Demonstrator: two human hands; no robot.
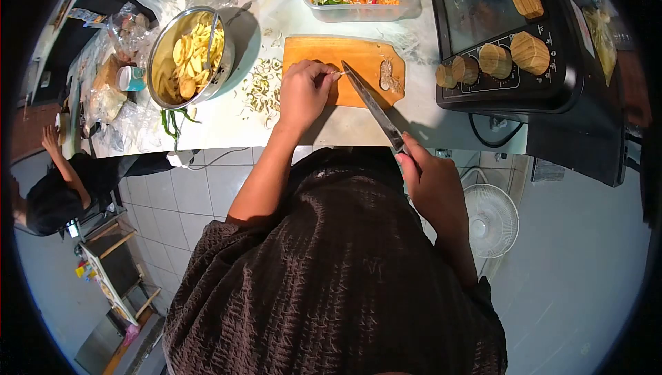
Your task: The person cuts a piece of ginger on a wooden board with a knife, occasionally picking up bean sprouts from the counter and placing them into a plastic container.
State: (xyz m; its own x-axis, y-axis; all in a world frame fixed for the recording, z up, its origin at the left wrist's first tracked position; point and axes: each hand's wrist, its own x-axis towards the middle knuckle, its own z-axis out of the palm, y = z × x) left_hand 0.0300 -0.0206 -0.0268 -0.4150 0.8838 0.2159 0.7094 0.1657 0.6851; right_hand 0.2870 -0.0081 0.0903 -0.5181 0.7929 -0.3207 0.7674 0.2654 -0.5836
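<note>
My right hand is closed around the handle of a long kitchen knife. The blade slants up and left over the wooden cutting board, its tip close to my left fingers. At the board's left side my left hand pinches a small pale piece of food, too small to name surely. Thin brownish-white shreds lie by the slot at the board's right end. Bean sprouts are scattered on the counter left of the board.
A steel bowl holds cut yellow pieces and a utensil. Behind the board sits a plastic container of vegetables. A black appliance with wooden knobs stands right. Green chilies and plastic bags lie left; another person is far left.
</note>
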